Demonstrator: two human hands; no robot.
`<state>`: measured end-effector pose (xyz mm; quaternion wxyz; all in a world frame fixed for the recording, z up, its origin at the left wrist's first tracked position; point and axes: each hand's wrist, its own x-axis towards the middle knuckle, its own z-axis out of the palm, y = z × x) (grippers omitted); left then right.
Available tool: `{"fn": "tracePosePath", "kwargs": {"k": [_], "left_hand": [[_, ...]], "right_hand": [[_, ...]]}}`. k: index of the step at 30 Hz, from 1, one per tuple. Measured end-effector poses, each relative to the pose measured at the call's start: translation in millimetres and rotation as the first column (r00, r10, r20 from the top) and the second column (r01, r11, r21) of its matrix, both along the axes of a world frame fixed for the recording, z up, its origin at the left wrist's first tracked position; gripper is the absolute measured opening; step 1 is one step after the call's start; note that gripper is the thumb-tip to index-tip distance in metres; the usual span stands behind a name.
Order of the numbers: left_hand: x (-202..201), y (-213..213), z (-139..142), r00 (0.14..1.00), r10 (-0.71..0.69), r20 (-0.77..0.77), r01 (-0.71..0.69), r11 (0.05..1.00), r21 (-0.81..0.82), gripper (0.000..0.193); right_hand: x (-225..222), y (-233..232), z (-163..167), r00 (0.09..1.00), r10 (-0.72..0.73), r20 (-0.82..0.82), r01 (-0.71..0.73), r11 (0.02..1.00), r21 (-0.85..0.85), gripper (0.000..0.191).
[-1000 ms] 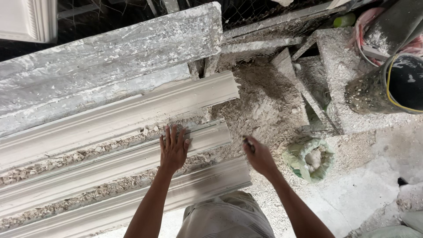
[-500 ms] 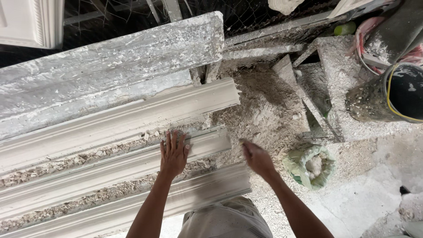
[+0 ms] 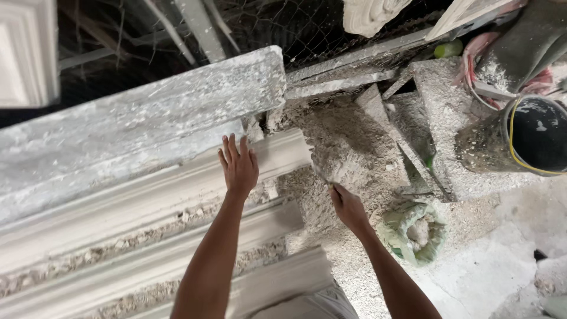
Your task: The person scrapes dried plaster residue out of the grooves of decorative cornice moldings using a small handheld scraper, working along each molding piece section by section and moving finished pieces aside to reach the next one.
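Observation:
My left hand lies flat, fingers spread, on the upper white plaster moulding, close to its right end. My right hand hovers to the right of the mouldings, closed around a thin blade-like scraper whose tip points up and left toward the end of that moulding. Two more plaster mouldings, the middle one and the nearest one, lie parallel below it, with rough plaster crumbs between them.
A heavy grey crusted beam runs above the mouldings. Loose plaster dust is heaped to the right. A green sack of lumps sits on the floor, a dark bucket at far right, wire mesh behind.
My left hand slid from the middle moulding up onto the upper one. My right hand rose slightly with it, and the view drew closer.

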<state>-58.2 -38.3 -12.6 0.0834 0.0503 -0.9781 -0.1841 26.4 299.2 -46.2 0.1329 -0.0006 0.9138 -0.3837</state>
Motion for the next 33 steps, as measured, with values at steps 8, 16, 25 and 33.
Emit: {"fn": "tracePosePath", "kwargs": {"k": [8,16,25,33], "left_hand": [[-17,1,-30,0.982,0.033,0.185,-0.023,0.998,-0.054,0.052],[-15,3,-42,0.993,0.037,0.116,-0.025,0.994,-0.108,0.051],[-15,5,-43,0.998,0.038,0.059,-0.031,0.993,-0.116,0.051],[-21,6,-38,0.996,0.043,0.081,-0.035,0.995,-0.089,0.05]], "right_hand": [[-13,31,-14,0.999,0.046,0.02,-0.048,0.996,0.072,0.045],[-34,20,14,0.977,0.108,0.182,-0.122,0.99,0.068,0.047],[-24,31,2,0.994,0.095,-0.046,-0.095,0.995,0.018,0.044],[-25,35,-4,0.979,0.041,0.198,-0.072,0.985,0.154,0.047]]}}
